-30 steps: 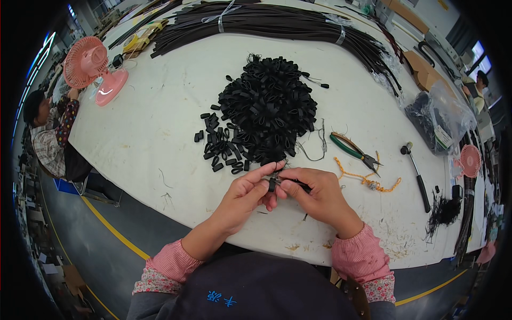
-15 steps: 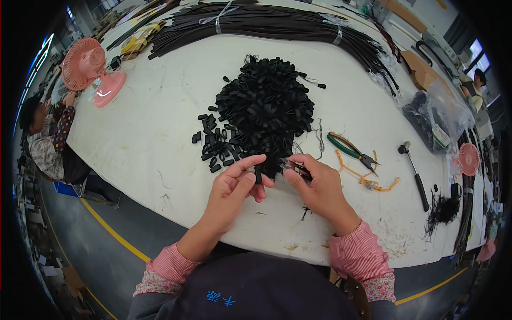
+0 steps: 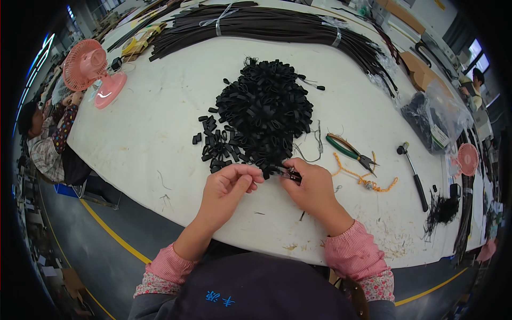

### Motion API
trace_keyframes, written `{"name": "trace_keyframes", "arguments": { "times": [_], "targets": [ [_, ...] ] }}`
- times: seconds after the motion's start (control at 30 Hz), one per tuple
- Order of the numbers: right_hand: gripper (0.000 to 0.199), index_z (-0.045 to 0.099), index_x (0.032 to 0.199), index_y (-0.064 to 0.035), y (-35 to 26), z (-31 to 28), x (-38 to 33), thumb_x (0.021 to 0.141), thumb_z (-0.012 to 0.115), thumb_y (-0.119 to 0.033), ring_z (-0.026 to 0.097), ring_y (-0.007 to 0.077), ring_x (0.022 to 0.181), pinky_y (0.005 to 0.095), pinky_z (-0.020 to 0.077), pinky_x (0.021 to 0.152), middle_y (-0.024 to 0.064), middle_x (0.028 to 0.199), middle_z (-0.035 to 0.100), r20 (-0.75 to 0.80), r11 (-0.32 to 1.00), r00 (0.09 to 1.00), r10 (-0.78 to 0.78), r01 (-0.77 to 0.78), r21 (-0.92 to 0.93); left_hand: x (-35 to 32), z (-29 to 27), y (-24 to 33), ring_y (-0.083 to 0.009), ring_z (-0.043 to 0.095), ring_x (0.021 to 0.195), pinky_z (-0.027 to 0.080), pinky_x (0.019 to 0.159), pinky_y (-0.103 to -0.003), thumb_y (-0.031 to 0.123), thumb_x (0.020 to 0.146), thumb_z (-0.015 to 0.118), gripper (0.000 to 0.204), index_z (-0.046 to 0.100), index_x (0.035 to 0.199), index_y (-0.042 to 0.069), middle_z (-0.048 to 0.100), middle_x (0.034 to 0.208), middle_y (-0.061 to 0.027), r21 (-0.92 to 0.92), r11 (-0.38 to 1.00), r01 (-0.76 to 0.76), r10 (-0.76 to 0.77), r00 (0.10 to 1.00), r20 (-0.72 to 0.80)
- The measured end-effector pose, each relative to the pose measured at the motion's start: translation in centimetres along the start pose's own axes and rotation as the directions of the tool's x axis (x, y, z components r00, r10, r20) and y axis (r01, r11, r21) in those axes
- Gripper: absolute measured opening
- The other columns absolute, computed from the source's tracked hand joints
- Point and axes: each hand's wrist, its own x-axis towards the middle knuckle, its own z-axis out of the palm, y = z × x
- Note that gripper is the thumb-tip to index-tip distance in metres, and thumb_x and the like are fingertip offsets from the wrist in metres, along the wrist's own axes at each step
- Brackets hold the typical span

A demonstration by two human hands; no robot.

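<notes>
A large heap of small black strap loops [image 3: 264, 101] lies in front of me on the white table, with several single loops [image 3: 218, 141] scattered at its left side. My left hand [image 3: 229, 186] is closed at the near edge of the heap, thumb against curled fingers; whatever it pinches is hidden or too small to name. Close by on the right, my right hand [image 3: 313, 186] is wrapped round a pair of small dark thread snips [image 3: 290, 174], whose tips point left toward the loops. Loose dark threads [image 3: 318, 144] lie beside the heap.
Green-handled pliers [image 3: 349, 149], an orange cord [image 3: 365, 181] and a hammer [image 3: 413, 173] lie on the right. Long black strips [image 3: 256, 24] are bundled at the back. A pink fan [image 3: 109, 89] stands at left, near a seated person [image 3: 45, 141]. Plastic bag [image 3: 440, 120] at far right.
A black loop visible between my left fingers earlier is no longer seen there. My left fingers have curled in, and my right hand with the snips has shifted slightly.
</notes>
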Motion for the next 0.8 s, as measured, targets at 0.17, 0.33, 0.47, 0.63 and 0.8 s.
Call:
{"name": "trace_keyframes", "arguments": {
  "times": [0.17,0.33,0.47,0.63,0.8],
  "targets": [
    [0.019,0.067,0.096,-0.0047,1.0,0.0,-0.4,0.084,0.07,-0.019,0.061,0.016,0.057,0.0275,0.0455,0.054,0.0082,0.074,0.069,0.058,0.882,0.988,0.143,-0.154,0.445,0.0,1.3,-0.8,-0.0104,0.065,0.09,0.054,0.081,-0.025,0.01,0.1,0.054,0.028,0.062,0.122,-0.005,0.07,0.105,-0.0095,0.166,0.985,0.04,-0.058,0.993,0.106],
    [0.014,0.063,0.096,-0.0008,0.0,-0.7,-0.4,0.089,0.069,-0.011,0.049,0.0028,0.065,0.0212,0.0413,0.059,-0.0012,0.074,0.062,0.21,0.784,0.965,0.157,-0.252,0.568,1.1,2.0,-0.9,-0.0106,0.065,0.09,0.054,0.081,-0.025,0.012,0.1,0.056,0.028,0.062,0.121,-0.005,0.07,0.104,-0.0082,0.029,0.995,0.094,-0.097,0.988,0.123],
    [0.013,0.063,0.095,-0.0012,-1.0,-0.9,-0.7,0.09,0.067,-0.012,0.048,0.0026,0.063,0.0213,0.0396,0.056,-0.0018,0.072,0.06,0.186,0.833,0.975,0.12,-0.2,0.516,1.9,2.6,-1.8,-0.0101,0.065,0.088,0.054,0.078,-0.025,0.013,0.099,0.059,0.023,0.065,0.114,-0.003,0.07,0.1,-0.0061,-0.192,0.962,0.196,-0.177,0.978,0.111],
    [0.012,0.063,0.093,-0.002,-1.5,-1.3,-0.5,0.09,0.067,-0.013,0.047,0.0042,0.06,0.0224,0.0386,0.054,-0.0001,0.067,0.059,0.169,0.872,0.978,0.119,-0.184,0.454,2.2,3.1,-1.9,-0.0099,0.065,0.085,0.055,0.074,-0.026,0.01,0.097,0.06,0.015,0.066,0.106,0.0,0.069,0.096,-0.0054,-0.296,0.937,0.187,-0.183,0.982,0.042],
    [0.012,0.063,0.089,-0.0027,0.5,-1.9,-0.6,0.087,0.07,-0.012,0.048,0.0087,0.054,0.0246,0.0385,0.052,0.0044,0.064,0.06,0.114,0.935,0.992,0.043,-0.08,0.346,2.4,2.5,-2.0,-0.0121,0.066,0.082,0.055,0.073,-0.029,0.008,0.097,0.059,0.013,0.066,0.107,0.003,0.07,0.097,-0.0085,-0.398,0.893,0.208,-0.217,0.976,0.023]
  ]
}}
